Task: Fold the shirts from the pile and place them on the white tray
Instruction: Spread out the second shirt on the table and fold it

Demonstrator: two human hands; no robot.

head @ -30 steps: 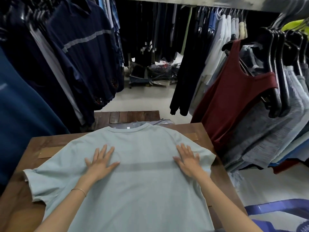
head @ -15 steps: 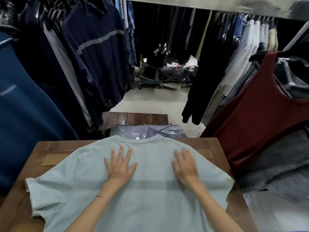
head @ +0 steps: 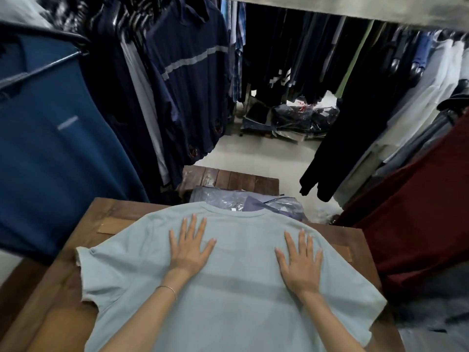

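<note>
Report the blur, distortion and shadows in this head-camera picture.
Head view: the light green shirt, left hand and right hand are fairly sharp. The hanging clothes at the upper left corner and the right edge smear with blur. Wide-angle distortion tilts the racks and splays the edges of the wooden table. A soft shadow band crosses the shirt near the wrists.
</note>
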